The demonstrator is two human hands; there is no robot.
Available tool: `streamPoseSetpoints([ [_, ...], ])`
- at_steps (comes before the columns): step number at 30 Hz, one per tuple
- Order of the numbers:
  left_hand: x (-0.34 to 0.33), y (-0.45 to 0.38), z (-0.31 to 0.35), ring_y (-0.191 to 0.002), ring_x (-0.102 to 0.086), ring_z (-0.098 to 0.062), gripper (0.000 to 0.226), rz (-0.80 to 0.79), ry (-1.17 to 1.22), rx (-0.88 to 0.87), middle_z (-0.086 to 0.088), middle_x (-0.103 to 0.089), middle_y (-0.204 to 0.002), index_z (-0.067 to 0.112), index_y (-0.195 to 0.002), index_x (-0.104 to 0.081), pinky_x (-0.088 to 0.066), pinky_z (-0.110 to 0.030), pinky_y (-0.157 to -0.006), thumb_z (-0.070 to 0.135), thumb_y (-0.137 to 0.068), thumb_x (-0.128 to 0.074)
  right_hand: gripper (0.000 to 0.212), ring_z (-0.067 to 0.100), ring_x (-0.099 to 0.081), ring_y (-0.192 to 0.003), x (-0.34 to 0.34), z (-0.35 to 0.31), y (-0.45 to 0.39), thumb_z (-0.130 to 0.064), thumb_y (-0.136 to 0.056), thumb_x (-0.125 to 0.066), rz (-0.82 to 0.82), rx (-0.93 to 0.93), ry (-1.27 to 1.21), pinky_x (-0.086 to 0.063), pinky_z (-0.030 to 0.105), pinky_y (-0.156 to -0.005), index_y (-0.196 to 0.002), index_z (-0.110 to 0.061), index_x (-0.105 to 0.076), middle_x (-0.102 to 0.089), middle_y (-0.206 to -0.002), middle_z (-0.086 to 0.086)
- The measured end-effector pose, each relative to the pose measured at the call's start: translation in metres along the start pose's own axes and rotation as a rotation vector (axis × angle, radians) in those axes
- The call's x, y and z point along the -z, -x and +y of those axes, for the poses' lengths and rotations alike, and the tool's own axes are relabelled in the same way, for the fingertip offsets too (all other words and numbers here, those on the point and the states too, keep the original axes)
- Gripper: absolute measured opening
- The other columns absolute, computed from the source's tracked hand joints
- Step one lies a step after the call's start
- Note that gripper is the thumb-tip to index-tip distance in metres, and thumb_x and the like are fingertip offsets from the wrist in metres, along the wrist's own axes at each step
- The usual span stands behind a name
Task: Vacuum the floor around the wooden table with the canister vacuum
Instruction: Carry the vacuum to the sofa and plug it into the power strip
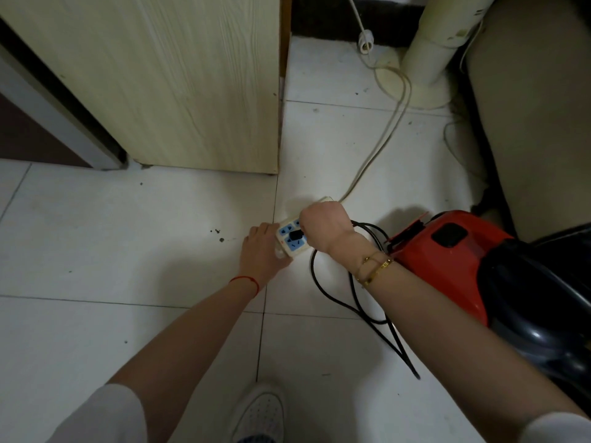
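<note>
We see the canister vacuum [454, 254], red with black parts, sitting on the tiled floor [128, 238] at the right edge of the view, just beside our right forearm. Its black power cord [348, 302] loops loosely over the tiles from the vacuum's front end toward a white power strip [292, 247] with blue sockets, which lies on the floor near the corner of a pale wooden cabinet [179, 91].

A black plug [295, 234] sits on the strip's socket face. Our right hand [323, 223] is over the far part of the strip, its fingers curled down around the plug, though the hand's back hides the fingertips themselves. Our left hand [263, 251] rests on the near left side of the strip, its fingers curled down over the strip's edge and gripping it against the floor.

A cream cable [377, 148] runs from the strip's far end across the tiles, loops near a round cream pedestal base [425, 68], and reaches a small white fitting [366, 43] by the dark skirting. A beige upholstered piece [531, 116] stands at the right, behind the vacuum. Gold bracelets [374, 266] circle our right wrist, a red thread [248, 280] the left. A white shoe [260, 414] shows at the bottom edge. Dark specks [217, 233] dot the tile left of the strip.
</note>
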State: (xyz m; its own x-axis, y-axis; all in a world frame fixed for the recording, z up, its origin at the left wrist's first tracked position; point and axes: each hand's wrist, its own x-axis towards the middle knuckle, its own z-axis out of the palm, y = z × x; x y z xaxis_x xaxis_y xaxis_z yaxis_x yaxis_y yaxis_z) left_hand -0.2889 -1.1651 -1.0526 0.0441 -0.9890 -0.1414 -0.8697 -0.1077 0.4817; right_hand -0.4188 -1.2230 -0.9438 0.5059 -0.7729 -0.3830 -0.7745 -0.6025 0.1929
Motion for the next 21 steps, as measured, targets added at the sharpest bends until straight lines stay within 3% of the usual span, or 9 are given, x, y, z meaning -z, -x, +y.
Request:
streamPoseSetpoints([
  [4, 0.0, -0.001, -0.001, -0.105, -0.048, -0.022, 0.067, -0.003, 0.027, -0.003, -0.005, -0.055, -0.116, 0.014, -0.124, -0.053, -0.038, -0.029, -0.084, 0.034, -0.066, -0.08, 0.019, 0.023, -0.064, -0.092, 0.005, -0.003, -0.006, -0.005, -0.089, -0.05, -0.013, 0.074, 0.084, -0.034, 0.027, -0.061, -0.072, -0.013, -0.051, -0.066, -0.101, 0.003],
  [7, 0.0, -0.001, -0.002, -0.104, -0.048, -0.022, 0.068, 0.004, 0.053, -0.017, -0.005, -0.056, -0.115, 0.013, -0.124, -0.053, -0.038, -0.026, -0.084, 0.033, -0.065, -0.081, 0.015, 0.023, -0.063, -0.087, 0.005, -0.003, -0.009, -0.003, -0.089, -0.05, -0.013, 0.086, 0.103, -0.035, 0.029, -0.067, -0.079, -0.014, -0.055, -0.06, -0.089, 0.001],
  [10, 0.0, -0.001, -0.003, -0.104, -0.049, -0.022, 0.067, 0.015, 0.065, -0.025, -0.005, -0.056, -0.115, 0.012, -0.123, -0.054, -0.039, -0.027, -0.086, 0.032, -0.065, -0.082, 0.016, 0.02, -0.053, -0.075, 0.004, -0.004, -0.013, -0.004, -0.089, -0.051, -0.029, 0.092, 0.094, -0.036, 0.028, -0.059, -0.078, -0.014, -0.053, -0.044, -0.071, -0.003],
  [15, 0.002, -0.001, -0.003, -0.106, -0.049, -0.022, 0.068, 0.003, 0.081, -0.034, -0.006, -0.057, -0.115, 0.011, -0.122, -0.054, -0.039, -0.026, -0.088, 0.031, -0.064, -0.083, 0.017, 0.026, -0.065, -0.094, -0.003, -0.012, -0.018, -0.005, -0.085, -0.054, -0.049, 0.074, -0.013, -0.038, 0.029, -0.065, -0.097, -0.008, -0.065, -0.066, -0.102, 0.008],
  [21, 0.004, -0.001, -0.004, -0.105, -0.049, -0.022, 0.067, -0.004, 0.075, -0.04, -0.006, -0.056, -0.115, 0.011, -0.122, -0.055, -0.038, -0.026, -0.086, 0.031, -0.064, -0.083, 0.017, 0.025, -0.065, -0.095, -0.018, -0.013, -0.02, -0.006, -0.083, -0.056, -0.017, 0.022, -0.118, -0.039, 0.028, -0.067, -0.097, -0.01, -0.065, -0.066, -0.105, 0.008],
])
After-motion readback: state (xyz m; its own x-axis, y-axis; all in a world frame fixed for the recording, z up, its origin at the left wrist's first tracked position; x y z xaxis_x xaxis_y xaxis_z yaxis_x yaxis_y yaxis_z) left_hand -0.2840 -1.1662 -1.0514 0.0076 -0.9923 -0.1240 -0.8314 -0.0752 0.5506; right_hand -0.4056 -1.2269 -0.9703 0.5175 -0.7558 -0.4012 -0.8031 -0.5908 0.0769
